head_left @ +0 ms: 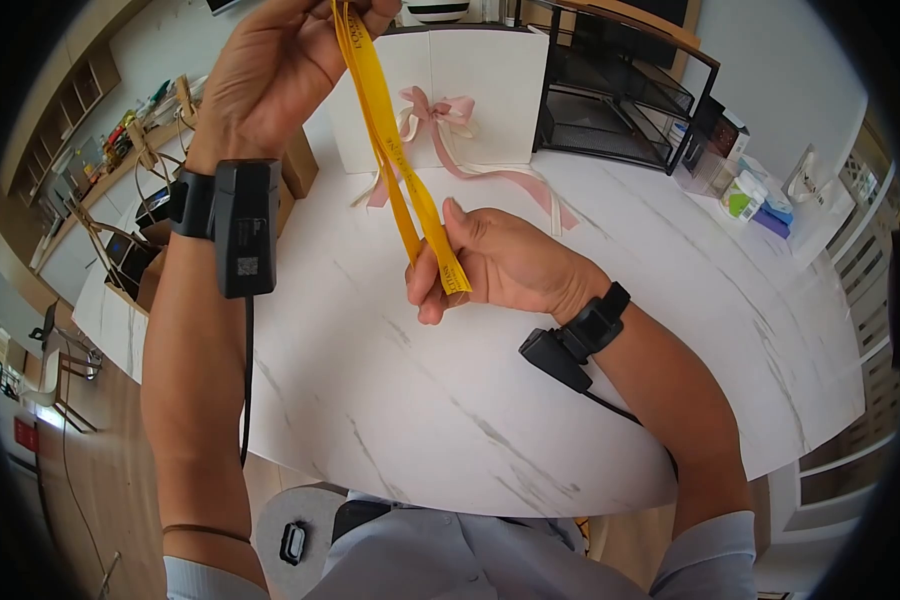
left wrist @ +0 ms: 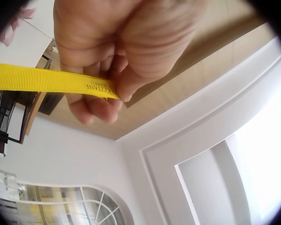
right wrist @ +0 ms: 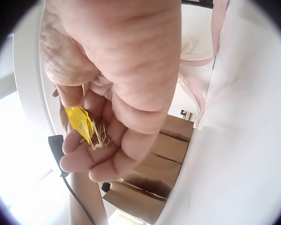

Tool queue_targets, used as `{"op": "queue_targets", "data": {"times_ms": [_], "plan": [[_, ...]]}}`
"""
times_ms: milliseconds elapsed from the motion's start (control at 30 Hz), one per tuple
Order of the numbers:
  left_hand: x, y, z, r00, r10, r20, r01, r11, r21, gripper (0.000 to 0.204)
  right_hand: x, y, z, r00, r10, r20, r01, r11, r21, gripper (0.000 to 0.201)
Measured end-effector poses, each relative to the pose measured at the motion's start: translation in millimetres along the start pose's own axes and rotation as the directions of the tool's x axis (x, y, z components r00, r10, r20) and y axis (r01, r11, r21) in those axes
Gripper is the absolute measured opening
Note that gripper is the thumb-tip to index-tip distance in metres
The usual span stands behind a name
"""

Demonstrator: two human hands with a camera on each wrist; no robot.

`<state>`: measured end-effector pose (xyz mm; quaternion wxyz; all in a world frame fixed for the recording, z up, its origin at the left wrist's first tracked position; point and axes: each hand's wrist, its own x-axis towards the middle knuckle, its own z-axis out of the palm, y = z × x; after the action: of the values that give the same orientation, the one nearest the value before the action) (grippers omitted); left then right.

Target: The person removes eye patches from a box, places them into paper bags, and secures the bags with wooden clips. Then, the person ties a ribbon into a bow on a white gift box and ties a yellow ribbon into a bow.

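A yellow ribbon (head_left: pixel 385 135) with dark lettering hangs doubled between the two hands in the head view. Its upper end is pinched by the left hand (head_left: pixel 285 75), raised at the top of that view; the left wrist view shows the ribbon (left wrist: pixel 47 79) between the thumb and curled fingers of the left hand (left wrist: pixel 126 42). Lower down, over the table, the right hand (head_left: pixel 505 262) grips the ribbon's lower part. In the right wrist view the yellow end (right wrist: pixel 79 122) lies against the right hand's (right wrist: pixel 117 79) curled fingers, with frayed pale threads (right wrist: pixel 99 138) beside it.
A white box (head_left: pixel 500 90) with a pink and white bow (head_left: pixel 438 112) stands at the back of the marbled table (head_left: pixel 390 400). Right of it are a black mesh rack (head_left: pixel 610 125) and a white-green bottle (head_left: pixel 742 197). Brown paper bags (head_left: pixel 295 165) stand at the left.
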<state>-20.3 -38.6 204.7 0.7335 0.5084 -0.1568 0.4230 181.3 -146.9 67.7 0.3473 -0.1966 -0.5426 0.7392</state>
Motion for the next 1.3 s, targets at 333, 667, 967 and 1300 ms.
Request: {"op": "queue_targets", "data": {"times_ms": [333, 667, 967, 1300], "plan": [[0.1, -3.5, 8.6, 1.000, 0.024, -0.018, -0.024, 1.000, -0.011, 0.020, -0.7, 3.3, 4.9, 0.999, -0.043, 0.009, 0.043, 0.999, 0.001, 0.060], [-6.4, -11.8, 29.6, 0.992, -0.055, -0.113, 0.063, 0.995, 0.072, 0.017, -0.3, 3.7, 6.6, 0.997, -0.072, 0.007, 0.072, 0.996, -0.058, 0.060], [-3.7, -8.6, 10.3, 0.999, 0.036, 0.011, -0.038, 0.981, 0.193, 0.020, -4.6, -5.4, 8.8, 0.995, -0.082, -0.055, 0.075, 0.990, -0.116, 0.060], [-3.1, -10.6, 16.1, 0.987, -0.105, -0.125, 0.136, 0.951, 0.277, 0.027, -6.5, 0.0, -2.8, 0.999, -0.029, -0.023, 0.025, 0.988, -0.150, 0.063]]}}
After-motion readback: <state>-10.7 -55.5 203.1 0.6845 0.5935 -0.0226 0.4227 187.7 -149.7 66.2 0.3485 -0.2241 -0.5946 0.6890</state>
